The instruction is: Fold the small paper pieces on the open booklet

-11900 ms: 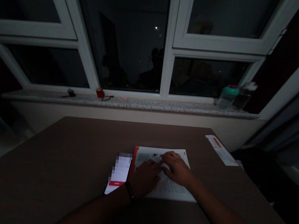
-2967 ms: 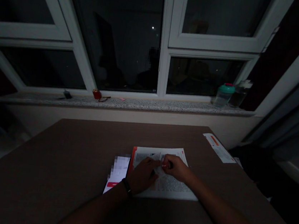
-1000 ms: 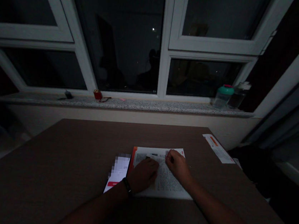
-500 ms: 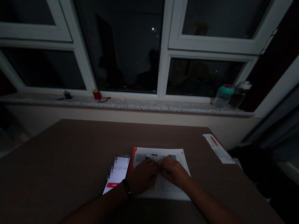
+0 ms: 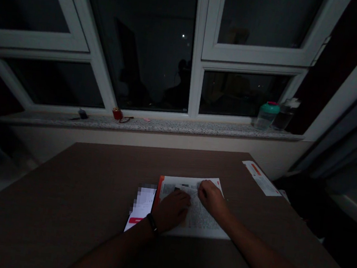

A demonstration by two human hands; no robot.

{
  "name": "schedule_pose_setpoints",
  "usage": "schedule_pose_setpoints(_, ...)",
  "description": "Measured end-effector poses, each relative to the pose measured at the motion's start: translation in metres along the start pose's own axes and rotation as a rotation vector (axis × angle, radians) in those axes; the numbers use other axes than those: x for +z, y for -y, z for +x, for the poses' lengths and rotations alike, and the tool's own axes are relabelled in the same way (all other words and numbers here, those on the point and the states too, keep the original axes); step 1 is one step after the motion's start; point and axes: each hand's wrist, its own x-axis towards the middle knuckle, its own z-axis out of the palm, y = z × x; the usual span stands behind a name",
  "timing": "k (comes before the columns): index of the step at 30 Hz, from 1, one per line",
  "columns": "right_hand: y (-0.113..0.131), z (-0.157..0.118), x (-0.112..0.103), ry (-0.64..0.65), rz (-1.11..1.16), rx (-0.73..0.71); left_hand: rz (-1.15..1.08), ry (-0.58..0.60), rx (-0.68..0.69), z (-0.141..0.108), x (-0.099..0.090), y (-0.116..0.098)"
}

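On the brown counter (image 5: 105, 177), a printed booklet (image 5: 202, 225) is lying in front of the person, and a small pale slip (image 5: 187, 189) is lying across its far half. The left hand (image 5: 171, 210) is resting over the booklet's left side, its fingers covering the slip's near edge. The right hand (image 5: 212, 198) is staying close by the slip's right end, fingers curled; from where I'm standing, I can't tell whether either grip is pinching it. A lit phone (image 5: 141, 207) is lying just left of the booklet.

Two hands (image 5: 172, 211), two bottles (image 5: 266, 117) (one phone (image 5: 143, 205))
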Motion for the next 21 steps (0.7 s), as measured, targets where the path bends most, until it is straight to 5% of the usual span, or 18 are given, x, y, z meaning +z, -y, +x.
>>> schedule_pose_setpoints(6, -0.0016, -0.0006, -0.0027, -0.008, 0.185, 0.15, -0.026, -0.004, -0.008, -0.003, 0.0087, 0.0044)
schedule_pose_setpoints(21, -0.0011, -0.0008, -0.0052, 0.224, 0.288, 0.055, -0.038, 0.013, -0.043, -0.0008, 0.0056, 0.0011)
